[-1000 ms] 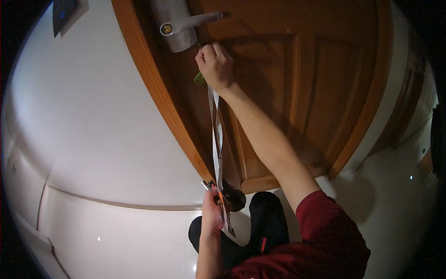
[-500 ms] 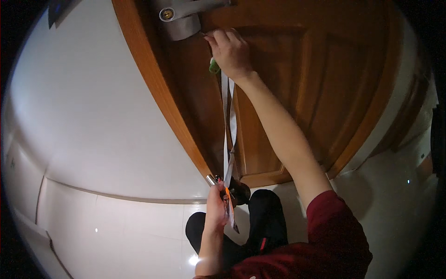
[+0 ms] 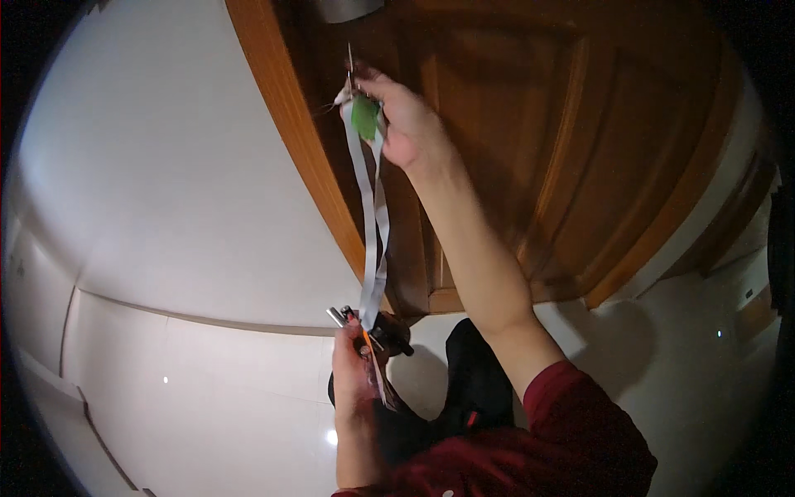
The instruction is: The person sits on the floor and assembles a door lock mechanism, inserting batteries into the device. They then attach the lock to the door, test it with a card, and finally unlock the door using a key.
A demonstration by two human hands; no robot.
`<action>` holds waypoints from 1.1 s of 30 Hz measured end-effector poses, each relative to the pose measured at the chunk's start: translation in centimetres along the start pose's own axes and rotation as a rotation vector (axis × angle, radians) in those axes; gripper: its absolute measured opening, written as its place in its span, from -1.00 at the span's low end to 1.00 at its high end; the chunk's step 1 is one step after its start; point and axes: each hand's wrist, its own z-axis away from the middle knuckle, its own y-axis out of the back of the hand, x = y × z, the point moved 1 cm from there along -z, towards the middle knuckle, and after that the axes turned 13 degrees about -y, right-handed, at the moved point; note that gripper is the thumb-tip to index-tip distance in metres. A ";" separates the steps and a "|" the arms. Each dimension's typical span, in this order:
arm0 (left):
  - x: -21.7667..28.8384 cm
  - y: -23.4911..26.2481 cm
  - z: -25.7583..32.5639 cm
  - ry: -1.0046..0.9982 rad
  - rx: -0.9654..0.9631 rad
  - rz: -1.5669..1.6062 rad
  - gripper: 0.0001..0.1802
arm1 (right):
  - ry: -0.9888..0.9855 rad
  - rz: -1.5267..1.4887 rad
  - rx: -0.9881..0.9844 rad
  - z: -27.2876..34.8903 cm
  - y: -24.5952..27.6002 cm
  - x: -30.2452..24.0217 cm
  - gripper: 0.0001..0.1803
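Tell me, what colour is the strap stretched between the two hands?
Light grey strap, with a green tag at the right hand; head view.

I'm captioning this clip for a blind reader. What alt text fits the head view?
A right hand holds a key and green tag up against a wooden door, a grey lanyard stretching down to the left hand, which grips more keys above a white floor.
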 end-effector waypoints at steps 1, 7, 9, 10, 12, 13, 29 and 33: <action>-0.4 -0.5 0.2 -0.077 0.059 -0.063 -0.60 | 0.043 -0.136 0.079 -0.2 -0.6 -0.1 -0.86; -1.0 -6.0 1.2 -0.229 0.122 -0.191 -0.72 | -0.012 -0.394 0.006 -3.5 1.9 -1.2 -0.88; -0.9 -6.5 1.5 -0.225 0.105 -0.169 -0.71 | -0.030 -0.396 -0.167 -4.0 2.5 -1.3 -0.87; -0.8 -6.6 1.5 -0.217 0.095 -0.152 -0.71 | -0.010 -0.390 -0.145 -4.1 3.1 -1.5 -0.88; -0.7 -7.1 1.6 -0.205 0.159 -0.155 -0.70 | 0.025 -0.373 -0.100 -4.3 3.4 -1.6 -0.88; -0.6 -7.4 1.7 -0.198 0.189 -0.156 -0.70 | 0.028 -0.367 -0.098 -4.7 3.3 -1.7 -0.89; -0.2 -4.7 0.9 -0.161 0.124 -0.276 -0.59 | 0.071 -0.808 -0.128 -7.8 3.5 3.2 -0.90; 0.0 -2.8 0.3 -0.089 -0.016 -0.227 -0.60 | -0.145 -0.908 -0.168 -8.6 1.4 2.5 -0.93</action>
